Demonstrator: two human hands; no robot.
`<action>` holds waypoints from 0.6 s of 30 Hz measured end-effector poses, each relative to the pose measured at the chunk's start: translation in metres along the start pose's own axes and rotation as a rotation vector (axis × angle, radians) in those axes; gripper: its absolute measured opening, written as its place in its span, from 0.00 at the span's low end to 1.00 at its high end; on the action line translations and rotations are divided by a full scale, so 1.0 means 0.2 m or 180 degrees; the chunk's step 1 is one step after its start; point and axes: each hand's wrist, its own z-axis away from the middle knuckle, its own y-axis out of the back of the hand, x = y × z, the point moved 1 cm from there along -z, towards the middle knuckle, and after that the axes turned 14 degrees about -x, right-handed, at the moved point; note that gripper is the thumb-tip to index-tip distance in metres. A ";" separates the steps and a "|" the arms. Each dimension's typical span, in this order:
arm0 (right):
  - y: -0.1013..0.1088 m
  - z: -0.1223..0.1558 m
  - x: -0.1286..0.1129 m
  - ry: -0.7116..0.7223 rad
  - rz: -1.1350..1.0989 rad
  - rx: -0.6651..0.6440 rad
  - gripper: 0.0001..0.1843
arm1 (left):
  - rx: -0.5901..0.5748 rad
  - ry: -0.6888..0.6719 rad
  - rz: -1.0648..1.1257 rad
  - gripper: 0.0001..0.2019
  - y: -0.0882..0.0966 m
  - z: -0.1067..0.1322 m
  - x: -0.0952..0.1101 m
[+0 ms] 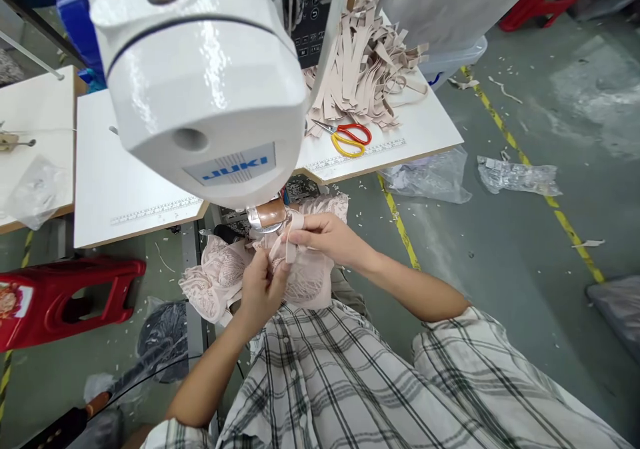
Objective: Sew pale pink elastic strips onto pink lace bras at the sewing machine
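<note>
A pale pink lace bra (220, 269) hangs over my lap, below the head of a white JUKI sewing machine (210, 102). My right hand (325, 236) pinches a pale pink strap (296, 224) close to the machine's metal and copper-coloured front part (270, 214). Lower and to the left, my left hand (263, 282) is closed with thumb and fingers on the edge of the bra. The strap loops down between both hands. My fingers partly hide where strap and bra meet.
Scissors (350, 137) with red and yellow handles lie on the white table (425, 129) beside a heap of pale strap pieces (360, 69). A red stool (115, 289) stands at left. Plastic bags (430, 176) and scraps lie on the floor.
</note>
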 end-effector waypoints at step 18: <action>0.26 -0.40 -0.12 0.0323 0.0820 0.0565 0.12 | -0.0164 0.0550 -0.0187 0.17 0.23 -0.19 0.09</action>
